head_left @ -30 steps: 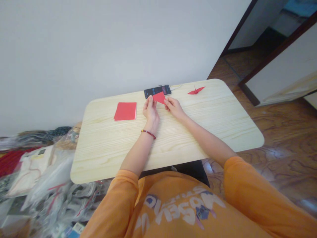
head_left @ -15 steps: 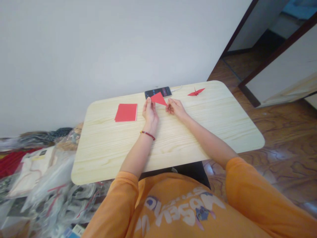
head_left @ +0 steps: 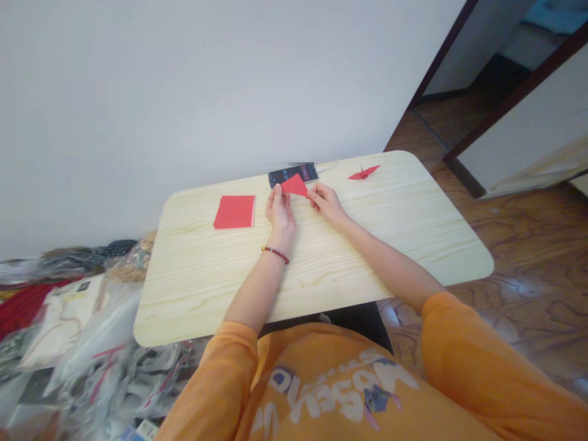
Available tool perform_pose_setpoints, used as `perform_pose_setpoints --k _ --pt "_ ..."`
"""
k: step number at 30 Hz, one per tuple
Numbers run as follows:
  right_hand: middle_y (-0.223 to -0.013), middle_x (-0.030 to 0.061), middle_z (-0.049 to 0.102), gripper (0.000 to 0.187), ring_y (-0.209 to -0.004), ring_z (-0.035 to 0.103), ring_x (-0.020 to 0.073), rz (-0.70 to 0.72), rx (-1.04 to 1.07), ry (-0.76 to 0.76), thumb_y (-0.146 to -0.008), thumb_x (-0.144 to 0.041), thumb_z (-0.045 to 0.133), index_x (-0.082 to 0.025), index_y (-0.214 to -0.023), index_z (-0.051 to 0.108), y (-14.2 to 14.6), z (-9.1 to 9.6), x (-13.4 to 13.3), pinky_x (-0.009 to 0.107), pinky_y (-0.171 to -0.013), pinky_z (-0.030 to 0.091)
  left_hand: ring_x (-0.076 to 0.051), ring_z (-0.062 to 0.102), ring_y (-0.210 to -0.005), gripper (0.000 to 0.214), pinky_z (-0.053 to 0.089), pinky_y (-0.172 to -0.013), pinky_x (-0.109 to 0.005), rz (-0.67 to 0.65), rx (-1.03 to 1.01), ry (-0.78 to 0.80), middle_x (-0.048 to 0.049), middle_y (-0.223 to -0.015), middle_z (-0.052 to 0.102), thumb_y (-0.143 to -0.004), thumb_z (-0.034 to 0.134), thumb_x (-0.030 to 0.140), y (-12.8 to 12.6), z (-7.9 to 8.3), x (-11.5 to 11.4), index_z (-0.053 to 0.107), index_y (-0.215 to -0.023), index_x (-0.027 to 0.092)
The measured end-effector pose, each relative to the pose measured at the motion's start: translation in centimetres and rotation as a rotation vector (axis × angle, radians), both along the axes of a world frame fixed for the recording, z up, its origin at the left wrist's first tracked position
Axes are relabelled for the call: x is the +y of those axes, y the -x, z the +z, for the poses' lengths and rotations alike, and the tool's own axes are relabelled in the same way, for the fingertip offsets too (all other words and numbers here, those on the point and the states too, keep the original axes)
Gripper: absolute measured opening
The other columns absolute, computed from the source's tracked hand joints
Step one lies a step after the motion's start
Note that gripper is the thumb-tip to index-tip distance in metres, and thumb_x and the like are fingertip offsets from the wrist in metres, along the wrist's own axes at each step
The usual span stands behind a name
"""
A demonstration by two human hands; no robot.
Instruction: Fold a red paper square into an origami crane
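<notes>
A folded piece of red paper, triangular in outline, is held up over the middle of the table between both hands. My left hand pinches its left corner, with a beaded bracelet on the wrist. The right corner is pinched by the fingertips of my right hand. Just behind the paper lies a phone with a lit screen, partly covered by it. To the left of my left hand rests a stack of square red paper. A finished red paper crane sits beyond my right hand.
The pale wooden table has rounded corners and stands near a white wall. A white cable runs from the phone's right end. Plastic-wrapped goods are piled on the left. On the right are a wooden floor and a doorway.
The right corner of the paper has risen slightly, and my right hand's fingers have closed further over it. The visible part of the paper looks flatter and smaller.
</notes>
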State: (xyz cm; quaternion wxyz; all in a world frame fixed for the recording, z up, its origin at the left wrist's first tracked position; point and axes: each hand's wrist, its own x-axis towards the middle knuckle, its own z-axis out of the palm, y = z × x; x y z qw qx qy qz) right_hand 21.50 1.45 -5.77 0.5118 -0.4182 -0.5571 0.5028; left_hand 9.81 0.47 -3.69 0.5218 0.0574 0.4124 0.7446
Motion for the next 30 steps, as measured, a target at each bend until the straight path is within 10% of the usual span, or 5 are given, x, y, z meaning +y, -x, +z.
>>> perform_pose_setpoints --k 12,16,21,30 --pt "-0.053 -0.0042 0.05 0.044 -0.041 0.041 0.0051 0.039 0.128 0.151 -0.071 -0.06 0.067 -0.019 -0.068 0.051 -0.8 0.4 0.2 0.017 -0.037 0.025 -0.013 0.068 -0.076 0.033 0.052 -0.088 -0.032 -0.18 0.251 -0.1 0.0011 -0.071 0.068 -0.064 0.081 0.016 -0.6 -0.6 -0.2 0.063 -0.091 0.015" --pt "-0.092 0.0028 0.064 0.04 -0.066 0.057 0.0112 -0.126 -0.034 -0.086 -0.072 -0.048 0.071 -0.024 -0.101 0.059 -1.0 0.2 0.1 0.02 -0.046 0.042 -0.011 0.067 -0.07 0.034 0.053 -0.084 -0.03 -0.143 0.366 -0.098 0.0025 -0.067 0.067 -0.062 0.081 0.019 -0.2 -0.9 -0.2 0.062 -0.09 0.015" --pt "-0.143 0.0104 0.046 0.067 -0.109 0.057 0.025 -0.119 -0.309 -0.331 -0.073 -0.042 0.071 -0.029 -0.134 0.048 -1.4 0.8 -0.3 0.032 -0.068 0.055 -0.011 0.066 -0.065 0.032 0.053 -0.074 -0.027 -0.174 0.447 -0.129 0.0014 -0.068 0.069 -0.061 0.08 0.019 -0.3 -0.8 -0.3 0.061 -0.087 0.016" --pt "-0.129 0.0098 0.06 0.064 -0.108 0.06 0.0261 -0.05 -0.251 -0.227 -0.072 -0.044 0.071 -0.024 -0.13 0.053 -1.1 -0.2 0.1 0.037 -0.078 0.055 -0.011 0.066 -0.059 0.033 0.051 -0.064 -0.023 -0.234 0.512 -0.173 0.0016 -0.062 0.069 -0.054 0.082 0.019 -0.2 -0.6 -0.4 0.059 -0.077 0.018"
